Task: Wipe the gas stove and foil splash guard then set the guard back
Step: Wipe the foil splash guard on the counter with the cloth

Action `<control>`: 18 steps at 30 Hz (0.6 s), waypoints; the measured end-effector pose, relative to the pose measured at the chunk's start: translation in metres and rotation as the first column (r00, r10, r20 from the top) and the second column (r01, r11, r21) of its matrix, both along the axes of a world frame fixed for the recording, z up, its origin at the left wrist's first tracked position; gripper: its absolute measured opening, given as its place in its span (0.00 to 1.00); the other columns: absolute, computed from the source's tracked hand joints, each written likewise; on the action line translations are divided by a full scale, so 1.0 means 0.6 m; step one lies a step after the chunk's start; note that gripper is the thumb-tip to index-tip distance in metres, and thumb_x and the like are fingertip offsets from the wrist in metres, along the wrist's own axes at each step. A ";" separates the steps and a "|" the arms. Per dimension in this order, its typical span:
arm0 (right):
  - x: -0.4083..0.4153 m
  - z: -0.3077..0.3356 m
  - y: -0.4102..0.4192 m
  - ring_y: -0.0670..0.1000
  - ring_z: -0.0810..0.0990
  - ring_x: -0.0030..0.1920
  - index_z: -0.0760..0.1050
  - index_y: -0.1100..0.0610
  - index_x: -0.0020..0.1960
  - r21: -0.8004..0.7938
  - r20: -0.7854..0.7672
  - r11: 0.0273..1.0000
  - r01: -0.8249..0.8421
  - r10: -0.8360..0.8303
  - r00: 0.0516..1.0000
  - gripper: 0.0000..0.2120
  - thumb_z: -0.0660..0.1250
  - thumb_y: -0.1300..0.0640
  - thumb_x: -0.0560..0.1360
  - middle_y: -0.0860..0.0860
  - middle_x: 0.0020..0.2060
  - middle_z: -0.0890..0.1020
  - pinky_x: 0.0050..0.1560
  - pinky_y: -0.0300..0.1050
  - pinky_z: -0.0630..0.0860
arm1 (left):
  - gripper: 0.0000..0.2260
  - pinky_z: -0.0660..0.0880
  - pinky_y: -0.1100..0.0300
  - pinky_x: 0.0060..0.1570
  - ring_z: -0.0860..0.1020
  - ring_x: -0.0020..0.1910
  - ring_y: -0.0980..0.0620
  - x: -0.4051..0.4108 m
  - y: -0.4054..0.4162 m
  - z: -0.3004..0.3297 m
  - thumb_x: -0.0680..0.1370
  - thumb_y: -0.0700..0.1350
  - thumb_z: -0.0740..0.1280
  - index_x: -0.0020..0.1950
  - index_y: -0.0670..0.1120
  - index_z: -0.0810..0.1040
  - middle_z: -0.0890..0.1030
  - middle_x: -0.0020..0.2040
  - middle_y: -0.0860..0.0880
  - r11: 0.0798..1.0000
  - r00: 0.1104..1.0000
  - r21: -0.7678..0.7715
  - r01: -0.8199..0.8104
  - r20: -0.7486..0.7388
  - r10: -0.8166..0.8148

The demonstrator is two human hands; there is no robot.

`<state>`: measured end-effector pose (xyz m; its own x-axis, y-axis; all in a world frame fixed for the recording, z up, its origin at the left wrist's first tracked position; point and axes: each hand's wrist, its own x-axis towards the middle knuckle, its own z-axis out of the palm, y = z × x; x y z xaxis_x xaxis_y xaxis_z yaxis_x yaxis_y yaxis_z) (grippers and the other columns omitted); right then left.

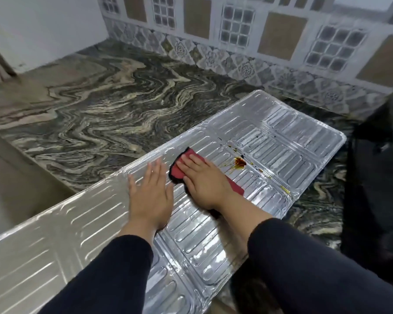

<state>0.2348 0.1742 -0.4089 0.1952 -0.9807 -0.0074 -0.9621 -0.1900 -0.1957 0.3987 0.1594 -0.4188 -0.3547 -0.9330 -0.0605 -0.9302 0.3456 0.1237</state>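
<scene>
Now, near to far:

Sleeves: two dark sleeves (114,275) reach in from the bottom edge, both forearms over the guard.

Guard: the foil guard (281,141) lies flat on the table, unfolded, its near panel running off toward the lower left and its far panel ending near the wall.

Left hand: the left hand (149,196) lies palm down on the guard with fingers straight, released, holding nothing — it seems to be pinning the foil in place.

Right hand: the right hand (202,180) presses flat on a red cloth (179,168), fingers extended over it, not clenched round it; the cloth lies on the guard just beside the left hand.

Stain: a brown stain (237,163) sits just right of the cloth, with dark specks trailing along the ribs beyond it.

Step in hand: wiping the guard, by my reading — the stain is not yet cleared.

Doing it well: keep the left palm firm so the thin foil does not slide or buckle; stroke along the ribs rather than across, with light pressure, and work the cloth into the grooves where the specks lie.

Table: the marbled table (100,105) stretches behind the guard.

Stove: a dark shape at the right edge may be the stove; I cannot tell.

Wall: a patterned tile wall (236,41) backs it.
</scene>
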 end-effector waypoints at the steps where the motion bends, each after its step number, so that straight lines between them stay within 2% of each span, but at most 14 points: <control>1: -0.002 0.000 -0.019 0.50 0.53 0.77 0.55 0.52 0.77 0.008 0.008 1.000 0.000 0.000 1.000 0.29 0.39 0.47 0.78 0.50 0.77 0.57 0.76 0.49 0.47 | 0.26 0.38 0.40 0.73 0.39 0.77 0.54 0.000 0.000 -0.001 0.81 0.54 0.39 0.78 0.48 0.39 0.39 0.78 0.52 1.000 1.000 -0.004 -0.004 0.006 0.004; 4: -0.051 0.001 -0.067 0.48 0.51 0.77 0.54 0.51 0.77 0.015 0.032 0.997 0.079 -0.079 0.996 0.25 0.47 0.49 0.81 0.49 0.77 0.55 0.75 0.48 0.45 | 0.29 0.38 0.40 0.73 0.39 0.77 0.54 0.001 -0.001 -0.002 0.78 0.56 0.34 0.78 0.49 0.38 0.38 0.77 0.53 1.000 1.000 -0.014 -0.009 0.015 0.009; 8: -0.151 0.000 -0.091 0.48 0.50 0.77 0.52 0.51 0.77 0.027 -0.017 0.953 0.303 -0.303 0.953 0.25 0.46 0.48 0.81 0.48 0.78 0.54 0.76 0.51 0.46 | 0.29 0.38 0.40 0.73 0.38 0.77 0.53 0.001 -0.001 -0.002 0.76 0.56 0.33 0.77 0.49 0.37 0.37 0.77 0.53 1.000 1.000 -0.002 -0.004 0.016 0.004; 11: -0.155 -0.004 -0.087 0.50 0.50 0.77 0.51 0.53 0.77 0.021 -0.047 0.939 0.343 -0.342 0.939 0.25 0.45 0.48 0.81 0.50 0.78 0.53 0.76 0.51 0.46 | 0.28 0.38 0.37 0.73 0.38 0.77 0.53 -0.002 -0.005 0.001 0.79 0.54 0.40 0.78 0.48 0.38 0.38 0.78 0.52 0.999 0.999 0.038 -0.036 0.005 0.035; 14: -0.144 -0.001 -0.082 0.51 0.50 0.77 0.50 0.54 0.77 0.018 -0.053 0.940 0.341 -0.339 0.939 0.25 0.44 0.48 0.82 0.51 0.78 0.52 0.76 0.50 0.45 | 0.30 0.36 0.32 0.70 0.38 0.77 0.53 -0.029 -0.018 0.019 0.79 0.49 0.49 0.78 0.47 0.40 0.40 0.79 0.52 0.992 0.992 0.082 -0.095 -0.070 0.101; 18: -0.150 0.002 -0.080 0.50 0.49 0.77 0.50 0.53 0.77 0.018 -0.052 0.944 0.331 -0.329 0.943 0.25 0.44 0.48 0.82 0.50 0.78 0.52 0.76 0.50 0.44 | 0.29 0.36 0.34 0.70 0.37 0.77 0.52 -0.092 -0.055 0.035 0.80 0.47 0.48 0.79 0.46 0.42 0.40 0.79 0.51 1.000 0.995 0.010 -0.023 -0.102 0.024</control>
